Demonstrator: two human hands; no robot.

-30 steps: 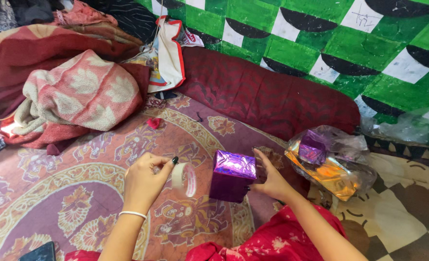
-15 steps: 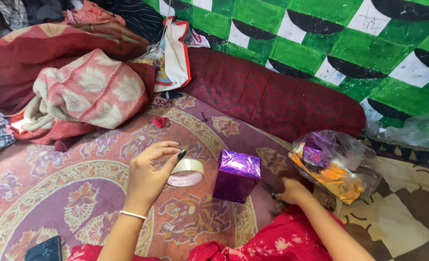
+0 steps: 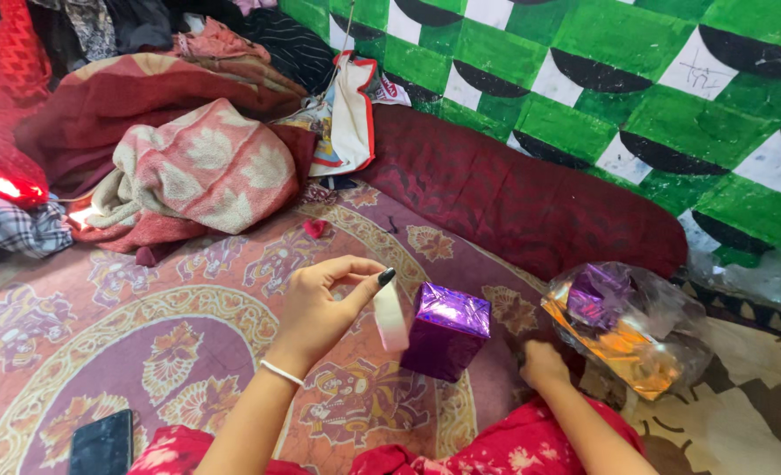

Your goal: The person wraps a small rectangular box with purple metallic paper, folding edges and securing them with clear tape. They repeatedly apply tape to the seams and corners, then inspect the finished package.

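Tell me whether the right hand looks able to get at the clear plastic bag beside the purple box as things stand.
Probably yes. The right hand lies on the mat just short of the clear plastic bag, with nothing showing between them, and it looks empty. The purple box stands on its other side, out of the way.

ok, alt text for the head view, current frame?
A person's left hand holds a roll of clear tape beside a box wrapped in shiny purple foil standing on a patterned maroon rug. The right hand rests on the rug next to a clear plastic bag of purple and orange wrapping; a phone lies lower left.
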